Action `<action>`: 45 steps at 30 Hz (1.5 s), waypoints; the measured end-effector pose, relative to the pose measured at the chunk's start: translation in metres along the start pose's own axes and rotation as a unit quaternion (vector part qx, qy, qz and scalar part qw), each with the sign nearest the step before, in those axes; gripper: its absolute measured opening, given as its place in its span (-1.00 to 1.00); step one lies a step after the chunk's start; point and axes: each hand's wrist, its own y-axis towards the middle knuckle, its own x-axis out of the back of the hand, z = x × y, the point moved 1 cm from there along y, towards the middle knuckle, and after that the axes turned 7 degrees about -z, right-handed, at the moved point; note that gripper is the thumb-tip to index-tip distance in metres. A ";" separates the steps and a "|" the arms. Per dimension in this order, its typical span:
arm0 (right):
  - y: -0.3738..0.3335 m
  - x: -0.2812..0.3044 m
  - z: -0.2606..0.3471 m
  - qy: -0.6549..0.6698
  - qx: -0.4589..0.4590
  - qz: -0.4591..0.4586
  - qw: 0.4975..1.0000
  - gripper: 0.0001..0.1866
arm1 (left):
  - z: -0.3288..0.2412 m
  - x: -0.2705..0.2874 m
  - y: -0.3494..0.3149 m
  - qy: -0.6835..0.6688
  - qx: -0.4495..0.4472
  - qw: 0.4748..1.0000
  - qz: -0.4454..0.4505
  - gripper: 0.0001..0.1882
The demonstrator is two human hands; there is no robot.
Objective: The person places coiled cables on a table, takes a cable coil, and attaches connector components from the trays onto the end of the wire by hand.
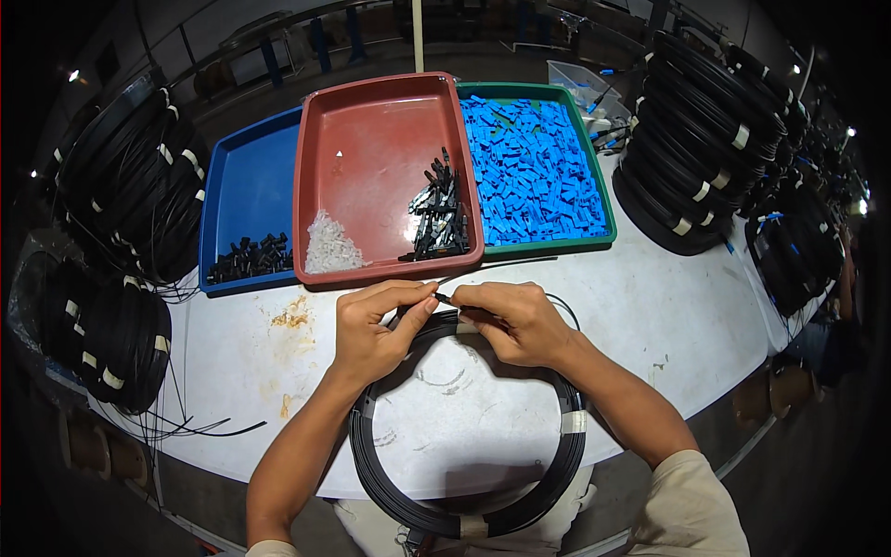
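My left hand [379,327] and my right hand [516,321] meet just in front of the red tray, fingertips pinched close together. Between them shows a small black connector piece [444,299], pinched by the left thumb and finger. The right fingers close on the black cable's end beside it; much of that end is hidden by the fingers. Below the hands lies a coil of black cable [362,441], bound with pale tape and reaching past the table's near edge. A loose loop of cable [568,308] curves out by the right hand.
Behind my hands, a red tray [371,121] holds white pieces [331,246] and black parts [438,218]. A blue tray [246,186] with black pieces and a green tray [594,172] full of blue clips flank it. Stacked cable coils [130,186] [701,139] stand at both sides.
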 end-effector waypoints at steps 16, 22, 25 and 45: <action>-0.001 -0.001 -0.003 0.013 -0.030 0.000 0.999 -0.65 | -0.002 -0.003 -0.001 -0.033 0.028 0.999 -0.016 -0.81; 0.000 0.002 -0.001 0.000 -0.017 0.012 1.000 -0.58 | 0.005 -0.005 -0.002 -0.051 0.039 0.998 -0.023 -0.82; 0.000 0.001 -0.002 -0.008 -0.020 0.025 0.999 -0.54 | 0.007 -0.003 -0.002 -0.052 0.033 0.998 -0.014 -0.82; 0.002 -0.002 -0.007 -0.048 -0.019 -0.092 0.994 -0.72 | 0.013 -0.004 -0.003 -0.112 0.030 0.992 -0.052 -0.44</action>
